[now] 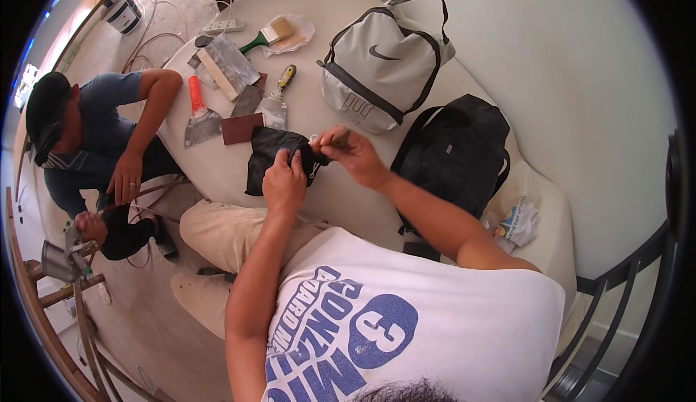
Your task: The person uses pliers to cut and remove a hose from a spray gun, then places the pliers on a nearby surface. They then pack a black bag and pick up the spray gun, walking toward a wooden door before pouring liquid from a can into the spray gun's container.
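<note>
A black drawstring pouch (268,159) is held up between my two hands, above the padded surface by my lap. My left hand (285,183) is closed on its near side, the thumb and fingers gripping the dark fabric. At the pouch's gathered mouth my right hand (355,157) pinches the edge, close to a thin white cord (314,172). Whether its fingers also hold something small is hidden. Past the pouch lie a brown sanding sheet (242,129), a putty knife (275,106) with a yellow and black handle, and a scraper (199,123) with an orange-red handle.
A grey bag (380,65) and a black bag (457,155) stand to the right on the cream padded surface (348,206). A green-handled paintbrush (270,34) lies farther back. On the left, another person (109,126) crouches, holding a spray gun (69,257). Hoses cross the floor.
</note>
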Action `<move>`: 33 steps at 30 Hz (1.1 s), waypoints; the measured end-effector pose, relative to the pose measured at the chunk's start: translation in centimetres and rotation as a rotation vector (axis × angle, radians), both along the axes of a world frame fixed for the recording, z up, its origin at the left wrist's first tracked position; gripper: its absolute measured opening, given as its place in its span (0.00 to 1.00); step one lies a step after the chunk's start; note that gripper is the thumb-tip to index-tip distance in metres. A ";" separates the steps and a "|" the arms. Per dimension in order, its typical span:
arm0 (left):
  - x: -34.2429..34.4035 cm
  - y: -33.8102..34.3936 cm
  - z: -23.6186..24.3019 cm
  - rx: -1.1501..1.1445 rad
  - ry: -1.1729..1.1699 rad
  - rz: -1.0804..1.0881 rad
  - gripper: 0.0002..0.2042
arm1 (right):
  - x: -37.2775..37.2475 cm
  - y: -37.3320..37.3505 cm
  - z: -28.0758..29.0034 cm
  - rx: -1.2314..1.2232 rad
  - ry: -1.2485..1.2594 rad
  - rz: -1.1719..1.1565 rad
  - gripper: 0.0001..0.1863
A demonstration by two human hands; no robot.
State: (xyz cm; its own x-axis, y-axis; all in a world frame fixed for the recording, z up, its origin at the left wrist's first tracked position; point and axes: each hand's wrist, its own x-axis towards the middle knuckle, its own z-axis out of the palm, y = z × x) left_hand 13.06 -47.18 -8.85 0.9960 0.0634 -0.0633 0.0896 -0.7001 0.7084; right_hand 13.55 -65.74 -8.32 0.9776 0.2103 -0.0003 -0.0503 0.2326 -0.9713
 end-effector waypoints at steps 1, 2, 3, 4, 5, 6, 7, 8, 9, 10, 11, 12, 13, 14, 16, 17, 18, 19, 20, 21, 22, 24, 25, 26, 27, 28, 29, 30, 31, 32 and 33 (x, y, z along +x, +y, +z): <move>0.2 -0.2 0.1 -0.029 -0.032 0.018 0.15 | 0.2 2.6 -1.4 0.138 -0.042 -0.157 0.07; 0.3 -0.2 0.4 -0.033 -0.037 0.026 0.15 | 0.0 4.4 -2.1 0.284 -0.074 -0.302 0.07; 0.7 -0.3 1.0 -0.036 -0.042 0.035 0.14 | -0.2 5.1 -2.2 0.250 0.004 -0.335 0.07; 1.2 0.3 1.8 -0.028 -0.057 0.055 0.14 | -0.1 6.1 -1.9 0.227 0.077 -0.353 0.08; 1.6 0.8 1.1 -0.014 -0.093 0.085 0.14 | -0.3 6.8 -1.5 0.201 0.150 -0.369 0.09; 2.1 1.5 0.8 -0.034 -0.080 0.115 0.14 | -0.6 6.8 -2.2 -0.040 0.021 -0.343 0.10; 2.3 2.5 0.8 -0.049 -0.065 0.159 0.15 | -1.1 6.5 -2.2 -0.161 0.026 -0.279 0.09; 2.6 3.3 0.6 -0.057 -0.061 0.139 0.15 | -1.5 6.2 -2.4 -0.276 0.031 -0.206 0.08; 2.9 3.7 0.4 -0.071 -0.056 0.116 0.16 | -2.1 5.9 -1.4 -0.185 -0.002 -0.192 0.08; 2.9 3.8 0.8 -0.035 -0.043 0.092 0.16 | -2.5 5.7 0.2 -0.090 -0.025 -0.177 0.07; 2.9 3.5 1.1 -0.010 -0.023 0.056 0.16 | -2.4 5.5 1.5 -0.082 -0.090 -0.151 0.07; 3.0 3.0 1.8 0.020 -0.011 0.027 0.16 | -2.5 5.2 2.1 -0.085 -0.155 -0.141 0.07; 2.9 2.7 2.6 0.050 0.005 -0.010 0.17 | -2.6 5.2 1.7 -0.102 -0.155 -0.143 0.07; 2.8 2.8 2.7 0.040 -0.001 0.009 0.17 | -2.4 5.2 1.1 -0.122 -0.158 -0.153 0.08; 3.2 2.6 3.0 -0.001 -0.027 0.031 0.17 | -1.3 4.9 0.2 -0.271 -0.132 -0.181 0.07; 3.2 3.0 3.2 0.032 -0.035 0.038 0.17 | -1.5 4.8 0.0 -0.422 -0.134 -0.140 0.07; 3.1 3.4 3.1 0.063 -0.039 0.051 0.17 | -1.5 4.8 1.2 -0.575 -0.134 -0.092 0.07; 3.2 3.6 3.1 0.091 -0.044 0.055 0.17 | -1.6 4.6 2.3 -0.731 -0.133 -0.050 0.07; 3.5 3.8 3.1 0.118 -0.032 0.045 0.17 | -1.7 4.7 2.8 -0.578 -0.140 -0.071 0.06; 3.7 3.5 3.0 0.132 -0.015 0.028 0.18 | -2.0 4.3 3.3 -0.438 -0.142 -0.095 0.05; 4.0 3.3 2.9 0.147 0.001 0.009 0.18 | -2.4 4.1 3.8 -0.298 -0.144 -0.124 0.05; 4.3 3.5 1.9 0.130 0.033 -0.085 0.19 | -1.9 4.0 4.7 -0.325 -0.320 -0.210 0.03; 4.1 4.5 -0.7 0.211 -0.210 -0.238 0.21 | -1.1 4.5 4.1 -0.324 -0.474 -0.208 0.03; 3.8 4.4 -0.5 0.183 -0.257 -0.193 0.21 | -0.7 4.8 4.1 -0.333 -0.437 -0.189 0.04; 4.1 4.1 2.2 -0.076 0.048 -0.081 0.20 | -0.2 4.9 3.4 -0.294 -0.294 -0.157 0.05; 4.3 4.4 2.5 -0.044 0.019 -0.070 0.21 | 0.3 5.7 2.5 -0.122 -0.034 -0.172 0.08; 4.7 4.3 2.6 -0.007 -0.013 -0.055 0.21 | 0.7 5.6 0.6 -0.158 0.051 -0.144 0.08; 5.0 3.9 3.1 -0.010 0.006 -0.105 0.21 | 0.9 5.1 -0.7 -0.187 0.139 -0.112 0.08; 5.3 4.2 4.1 -0.002 0.020 -0.139 0.21 | 0.6 4.9 -0.8 -0.279 0.075 -0.133 0.08; 5.4 4.2 4.6 0.006 0.033 -0.170 0.22 | 0.0 4.7 -0.8 -0.374 0.012 -0.151 0.08; 5.3 4.4 4.5 -0.003 0.031 -0.166 0.21 | -0.6 5.0 -0.5 -0.468 -0.051 -0.156 0.08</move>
